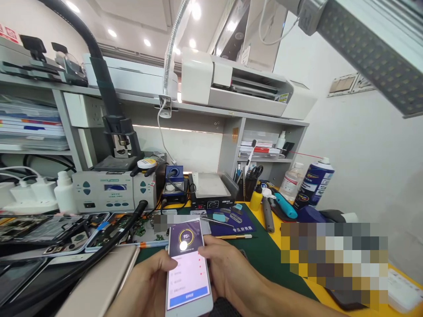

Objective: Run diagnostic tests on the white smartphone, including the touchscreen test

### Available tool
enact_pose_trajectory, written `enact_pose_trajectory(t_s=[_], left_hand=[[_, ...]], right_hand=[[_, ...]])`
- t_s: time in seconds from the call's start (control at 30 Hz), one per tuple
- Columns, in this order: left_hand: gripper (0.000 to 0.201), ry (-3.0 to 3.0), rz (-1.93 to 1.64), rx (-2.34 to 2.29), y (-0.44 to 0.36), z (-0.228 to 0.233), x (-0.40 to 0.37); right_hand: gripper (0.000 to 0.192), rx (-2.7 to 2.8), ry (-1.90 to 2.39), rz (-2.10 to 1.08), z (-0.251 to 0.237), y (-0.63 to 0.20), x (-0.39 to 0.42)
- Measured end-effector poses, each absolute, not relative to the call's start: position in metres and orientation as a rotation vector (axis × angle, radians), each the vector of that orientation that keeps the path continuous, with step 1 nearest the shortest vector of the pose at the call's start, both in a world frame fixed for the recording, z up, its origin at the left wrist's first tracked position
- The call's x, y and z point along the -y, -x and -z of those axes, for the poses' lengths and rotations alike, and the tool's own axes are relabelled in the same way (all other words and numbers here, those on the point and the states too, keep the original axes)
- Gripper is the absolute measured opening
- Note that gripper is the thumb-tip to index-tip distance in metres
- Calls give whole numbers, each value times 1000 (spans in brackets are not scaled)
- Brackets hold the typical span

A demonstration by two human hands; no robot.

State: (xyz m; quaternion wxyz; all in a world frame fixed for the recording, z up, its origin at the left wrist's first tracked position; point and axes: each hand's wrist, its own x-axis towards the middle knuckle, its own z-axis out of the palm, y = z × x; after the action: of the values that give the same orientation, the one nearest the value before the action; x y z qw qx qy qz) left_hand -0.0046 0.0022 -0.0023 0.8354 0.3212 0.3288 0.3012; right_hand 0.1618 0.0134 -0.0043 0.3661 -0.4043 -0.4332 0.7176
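Observation:
A white smartphone is held upright between both hands, its lit screen facing me. The screen shows a purple top with a yellow ring reading 95, a white list with red dots and a blue bar at the bottom. My left hand grips the left edge, its thumb over the screen's side. My right hand wraps the right edge, with the thumb lying at the screen. The fingers behind the phone are mostly hidden. Under and beyond the phone lies a green mat.
Phone parts in trays and a black hose lie at left. A grey soldering station and a heating plate stand behind. A spray can and plastic bottle are at right. An LED lamp hangs above.

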Motion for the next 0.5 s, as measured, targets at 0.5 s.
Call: enact_pose_trajectory(t_s=[0.5], left_hand=[[41,-768,-636,-659,6,6,-4]], right_hand=[[57,1104,1057,-1841,-1,-162,-12]])
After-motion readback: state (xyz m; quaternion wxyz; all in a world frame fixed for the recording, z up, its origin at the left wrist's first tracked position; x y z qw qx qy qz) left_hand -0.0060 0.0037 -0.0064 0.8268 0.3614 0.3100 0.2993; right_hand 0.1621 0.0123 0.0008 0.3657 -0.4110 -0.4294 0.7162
